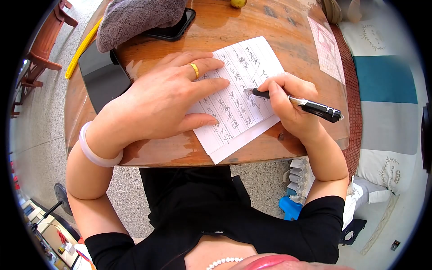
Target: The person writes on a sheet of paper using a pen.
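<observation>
A black pen (315, 109) is pinched in my right hand (292, 101), its tip on or just above the lined white paper (245, 121). Handwriting covers much of the sheet, which lies slanted near the table's front edge. My left hand (168, 94) rests flat with fingers spread over the paper's left part, hiding some of the writing; a gold ring is on one finger. Beneath my left wrist and forearm, a dark glossy device (101, 76) is partly covered.
On the wooden table (279, 27) are a grey towel (135, 20), a black phone (182, 27), a yellow strip (83, 49), a pink printed sheet (326, 49) and a small greenish fruit (238, 3). A cushioned seat (387, 81) stands at the right, a wooden bench (47, 40) upper left.
</observation>
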Available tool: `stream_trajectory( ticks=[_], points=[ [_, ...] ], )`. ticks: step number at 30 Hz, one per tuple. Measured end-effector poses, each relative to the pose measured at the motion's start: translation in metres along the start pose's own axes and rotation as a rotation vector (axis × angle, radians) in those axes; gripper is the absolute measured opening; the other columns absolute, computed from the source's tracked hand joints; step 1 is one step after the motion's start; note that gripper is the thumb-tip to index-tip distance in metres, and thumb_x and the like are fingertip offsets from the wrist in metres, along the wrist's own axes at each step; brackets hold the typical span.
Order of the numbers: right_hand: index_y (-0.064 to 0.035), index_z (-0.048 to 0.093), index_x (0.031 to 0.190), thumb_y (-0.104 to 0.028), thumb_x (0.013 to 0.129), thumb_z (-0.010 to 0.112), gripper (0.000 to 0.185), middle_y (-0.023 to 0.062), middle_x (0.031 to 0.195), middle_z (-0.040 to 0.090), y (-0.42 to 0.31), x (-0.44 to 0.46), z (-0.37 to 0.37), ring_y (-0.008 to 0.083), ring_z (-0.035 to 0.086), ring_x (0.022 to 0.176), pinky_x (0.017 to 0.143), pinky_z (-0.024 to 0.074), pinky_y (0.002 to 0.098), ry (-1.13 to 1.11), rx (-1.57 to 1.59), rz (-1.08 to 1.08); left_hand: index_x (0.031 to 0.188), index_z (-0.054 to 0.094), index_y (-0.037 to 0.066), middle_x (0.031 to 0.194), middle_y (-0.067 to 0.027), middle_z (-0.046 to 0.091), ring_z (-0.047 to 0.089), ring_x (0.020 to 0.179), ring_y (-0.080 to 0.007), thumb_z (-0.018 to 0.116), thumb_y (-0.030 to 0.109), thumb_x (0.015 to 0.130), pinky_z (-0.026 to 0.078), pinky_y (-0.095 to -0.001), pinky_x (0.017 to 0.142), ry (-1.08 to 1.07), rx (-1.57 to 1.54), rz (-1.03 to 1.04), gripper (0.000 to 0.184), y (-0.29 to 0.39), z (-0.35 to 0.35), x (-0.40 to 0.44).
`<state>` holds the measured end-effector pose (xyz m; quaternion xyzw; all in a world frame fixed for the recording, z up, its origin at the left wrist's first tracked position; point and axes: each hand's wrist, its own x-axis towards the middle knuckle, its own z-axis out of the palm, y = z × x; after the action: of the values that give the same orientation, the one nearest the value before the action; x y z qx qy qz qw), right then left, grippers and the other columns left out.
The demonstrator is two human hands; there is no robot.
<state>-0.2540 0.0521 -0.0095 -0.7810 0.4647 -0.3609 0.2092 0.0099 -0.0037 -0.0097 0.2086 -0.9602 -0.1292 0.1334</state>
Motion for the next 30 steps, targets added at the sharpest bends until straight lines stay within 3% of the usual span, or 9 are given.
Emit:
stream_trajectory(
  ticks=[7, 13, 22, 30],
  points=[
    [0.0023, 0.065, 0.082, 0.0, 0.085, 0.056, 0.009, 0.0087, 0.073, 0.067, -0.001, 0.0, 0.0, 0.0115, 0.06, 0.058, 0.054, 0.0486, 0.0254, 0.019, 0.006, 0.03, 0.129, 0.061, 0.01, 0.143, -0.0173, 0.048, 0.043, 0.133, -0.0378, 0.076, 0.032, 0.079, 0.035, -0.0469, 0.11, -0.006, -0.007, -0.008, 0.057, 0.0, 0.001, 0.0],
    [0.002, 0.065, 0.082, -0.001, 0.084, 0.057, 0.009, 0.0091, 0.073, 0.066, 0.006, -0.003, 0.003, 0.012, 0.061, 0.058, 0.054, 0.0487, 0.0256, 0.028, 0.001, -0.072, 0.129, 0.061, 0.01, 0.143, -0.0173, 0.049, 0.043, 0.133, -0.0378, 0.076, 0.032, 0.079, 0.036, -0.047, 0.11, -0.001, -0.004, -0.006, 0.056, 0.0, 0.0, 0.0],
    [0.0025, 0.066, 0.083, -0.003, 0.084, 0.057, 0.011, 0.011, 0.071, 0.066, -0.002, -0.001, 0.0, 0.0131, 0.06, 0.056, 0.054, 0.0487, 0.0258, 0.003, 0.033, 0.055, 0.129, 0.062, 0.011, 0.143, -0.0166, 0.049, 0.043, 0.133, -0.0374, 0.077, 0.031, 0.078, 0.036, -0.0461, 0.11, 0.0, -0.009, -0.008, 0.056, 0.0, 0.001, -0.001],
    [0.0015, 0.065, 0.081, -0.003, 0.084, 0.056, 0.011, 0.0094, 0.068, 0.064, 0.012, -0.003, 0.004, 0.0137, 0.059, 0.054, 0.053, 0.0479, 0.0279, 0.023, 0.046, -0.076, 0.128, 0.062, 0.011, 0.143, -0.0163, 0.049, 0.044, 0.133, -0.0374, 0.076, 0.03, 0.079, 0.036, -0.0461, 0.11, 0.001, 0.002, -0.008, 0.055, 0.0, 0.001, -0.001]
  ],
)
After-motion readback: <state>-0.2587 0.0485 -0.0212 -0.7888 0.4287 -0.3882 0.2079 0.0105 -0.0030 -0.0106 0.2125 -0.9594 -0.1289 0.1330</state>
